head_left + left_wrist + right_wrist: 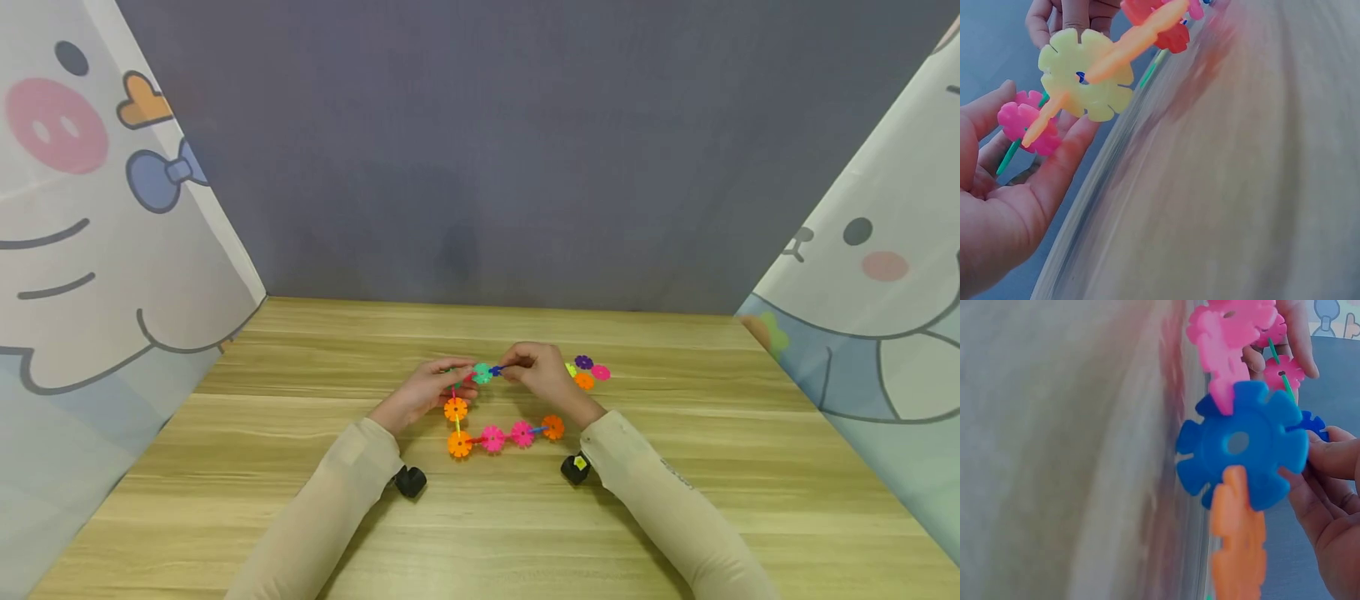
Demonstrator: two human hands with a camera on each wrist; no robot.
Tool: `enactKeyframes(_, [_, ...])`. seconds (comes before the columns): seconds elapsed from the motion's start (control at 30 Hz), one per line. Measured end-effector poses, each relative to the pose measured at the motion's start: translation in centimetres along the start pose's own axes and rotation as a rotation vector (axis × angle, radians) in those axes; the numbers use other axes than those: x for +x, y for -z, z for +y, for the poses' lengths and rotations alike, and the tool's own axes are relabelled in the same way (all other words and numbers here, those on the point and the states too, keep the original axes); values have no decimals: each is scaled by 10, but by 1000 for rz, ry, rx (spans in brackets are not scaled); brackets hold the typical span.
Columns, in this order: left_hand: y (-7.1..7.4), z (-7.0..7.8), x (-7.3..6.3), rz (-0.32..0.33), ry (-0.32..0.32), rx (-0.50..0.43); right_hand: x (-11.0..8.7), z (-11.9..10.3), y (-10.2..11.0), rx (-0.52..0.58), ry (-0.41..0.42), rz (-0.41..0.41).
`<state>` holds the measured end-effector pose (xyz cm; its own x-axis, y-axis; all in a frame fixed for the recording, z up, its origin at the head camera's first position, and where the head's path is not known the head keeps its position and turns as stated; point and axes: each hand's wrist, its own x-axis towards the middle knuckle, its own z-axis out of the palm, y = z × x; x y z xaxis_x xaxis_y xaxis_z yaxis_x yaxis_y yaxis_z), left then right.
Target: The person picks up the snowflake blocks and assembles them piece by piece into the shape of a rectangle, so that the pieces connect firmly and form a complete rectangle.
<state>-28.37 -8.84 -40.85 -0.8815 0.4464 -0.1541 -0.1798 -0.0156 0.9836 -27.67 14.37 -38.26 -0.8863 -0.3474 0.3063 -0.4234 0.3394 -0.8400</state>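
A chain of flower-shaped plastic linking discs bends in a C on the table, with orange discs (460,444) at its near left corner and pink discs (492,439) along its near side. My left hand (427,387) holds the chain's far left part, thumb above and fingers below; a pink disc (1025,125) lies between them in the left wrist view. Opposite it, my right hand (543,371) pinches a dark blue disc (1314,425) between thumb and fingertips. That disc meets the green disc (482,372) at the chain's far end. An orange disc (553,427) ends the near side.
Loose discs lie beyond the right wrist: purple (584,362), pink (601,372), orange (584,381) and a partly hidden yellow one (571,369). A grey panel (480,167) stands behind the wooden table (480,533), with cartoon-printed sheets on both sides.
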Motion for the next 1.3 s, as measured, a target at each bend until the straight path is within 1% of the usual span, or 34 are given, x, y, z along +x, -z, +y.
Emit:
enactKeyframes(0.03, [0, 0, 0, 0, 0, -2, 0, 0, 0, -5, 5, 2])
enactKeyframes(0.07, [0, 1, 0, 1, 1, -3, 2, 6, -1, -6, 11, 7])
enactKeyframes(0.3, [-1, 3, -1, 16, 14, -12, 3, 4, -1, -12, 19, 14])
enactKeyframes(0.6, [-3, 6, 0, 19, 19, -31, 2, 3, -3, -14, 35, 30])
enactKeyframes(0.8, [-4, 7, 1, 21, 23, -52, 2, 1, -4, -25, 15, 37])
enactKeyframes(0.87, [-4, 8, 1, 17, 21, -58, 2, 0, -4, -42, 10, 36])
enactKeyframes(1.03, [-4, 9, 1, 0, 3, -72, 3, -3, -1, -83, 31, 24])
enactKeyframes(1.1, [-3, 10, 0, -7, 3, -70, 4, -3, 0, -80, 35, 11])
enactKeyframes(1.3, [-1, 10, -1, -40, 27, -42, 4, -4, 0, -61, -1, -11])
